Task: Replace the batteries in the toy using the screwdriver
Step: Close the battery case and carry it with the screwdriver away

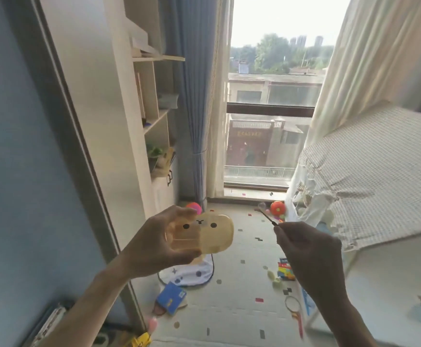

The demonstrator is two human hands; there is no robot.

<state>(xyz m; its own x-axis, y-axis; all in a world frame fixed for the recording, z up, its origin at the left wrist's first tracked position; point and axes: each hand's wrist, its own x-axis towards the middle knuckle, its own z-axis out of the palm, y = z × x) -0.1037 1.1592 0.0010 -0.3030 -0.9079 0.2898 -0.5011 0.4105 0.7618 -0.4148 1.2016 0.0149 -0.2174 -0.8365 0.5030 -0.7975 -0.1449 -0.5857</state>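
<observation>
Above toy-strewn floor (229,296), toy (204,234), screwdriver (269,217)

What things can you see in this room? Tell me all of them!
toy: one, see-through orange with a face, held in the left hand
screwdriver: one, thin and dark, held in the right hand
balls: two, pink and orange, on the floor by the window
blue book: one, on the floor
curtains: blue left, cream right
shelf: one, cream, left
bed: one, checked cover, right
hands: left, right
</observation>
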